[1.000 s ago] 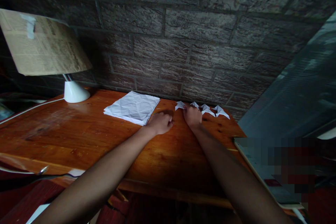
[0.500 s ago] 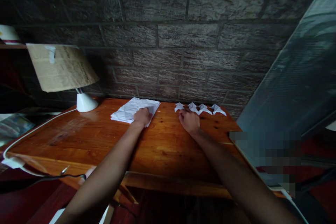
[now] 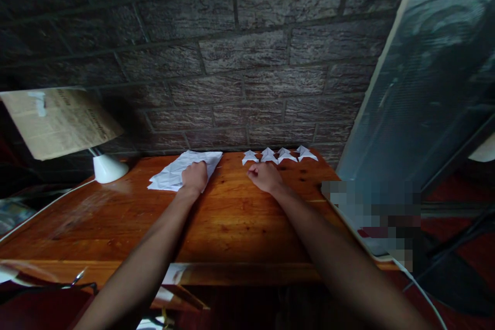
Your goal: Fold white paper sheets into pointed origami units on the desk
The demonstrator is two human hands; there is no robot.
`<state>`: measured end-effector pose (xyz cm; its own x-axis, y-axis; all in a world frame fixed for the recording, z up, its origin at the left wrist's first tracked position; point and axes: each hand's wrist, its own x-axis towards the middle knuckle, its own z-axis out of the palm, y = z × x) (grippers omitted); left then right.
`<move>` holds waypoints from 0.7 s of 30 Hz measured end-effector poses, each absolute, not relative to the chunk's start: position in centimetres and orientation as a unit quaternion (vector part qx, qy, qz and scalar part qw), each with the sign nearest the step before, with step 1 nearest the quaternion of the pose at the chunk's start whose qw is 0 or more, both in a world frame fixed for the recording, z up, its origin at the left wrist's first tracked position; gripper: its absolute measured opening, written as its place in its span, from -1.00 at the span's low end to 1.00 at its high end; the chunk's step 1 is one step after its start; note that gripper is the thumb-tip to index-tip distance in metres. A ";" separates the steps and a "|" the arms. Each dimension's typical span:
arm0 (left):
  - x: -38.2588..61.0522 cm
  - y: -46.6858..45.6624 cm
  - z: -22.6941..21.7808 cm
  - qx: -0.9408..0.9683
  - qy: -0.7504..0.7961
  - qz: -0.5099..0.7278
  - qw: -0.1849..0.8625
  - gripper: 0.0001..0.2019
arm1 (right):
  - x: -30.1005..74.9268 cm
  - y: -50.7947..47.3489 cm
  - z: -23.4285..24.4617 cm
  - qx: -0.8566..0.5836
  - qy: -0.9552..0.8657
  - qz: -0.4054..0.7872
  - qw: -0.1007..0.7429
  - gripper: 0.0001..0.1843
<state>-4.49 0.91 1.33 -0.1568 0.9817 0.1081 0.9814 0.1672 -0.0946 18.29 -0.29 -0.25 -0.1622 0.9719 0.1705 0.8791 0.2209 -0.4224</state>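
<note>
While both bare arms stretch forward across a wooden table [image 3: 232, 227], the left hand [image 3: 194, 176] rests knuckles-up on the right part of a small stack of creased white paper [image 3: 168, 178]. The stack lies flat near the table's far edge, below a dark brick wall [image 3: 247, 62]. The fingers bend down onto the top sheet, and it is not possible to tell whether they pinch it. The right hand [image 3: 263, 177] lies on bare wood, apart from the left. It is loosely curled with nothing visible inside it, just in front of a row of four small folded paper shapes [image 3: 279, 155]. The paper looks very light, thin and limp. Already wrinkled, it would likely slide on the polished wood and tear or crease easily. A free corner or the near edge of the top sheet seems the best place to lift it. A white-footed lamp [image 3: 105, 167] stands left of the stack.
</note>
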 end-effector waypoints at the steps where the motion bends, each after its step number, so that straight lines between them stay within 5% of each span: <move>1: -4.6 0.9 1.4 -0.642 -0.763 -0.002 0.079 -0.53 | 18.3 -0.3 -0.3 -0.609 -0.757 0.116 0.208 -0.75; 21: -6.0 1.2 1.7 -0.640 -0.758 -0.112 0.066 -0.60 | 18.4 -0.5 -0.3 -0.580 -0.768 0.163 0.217 -0.78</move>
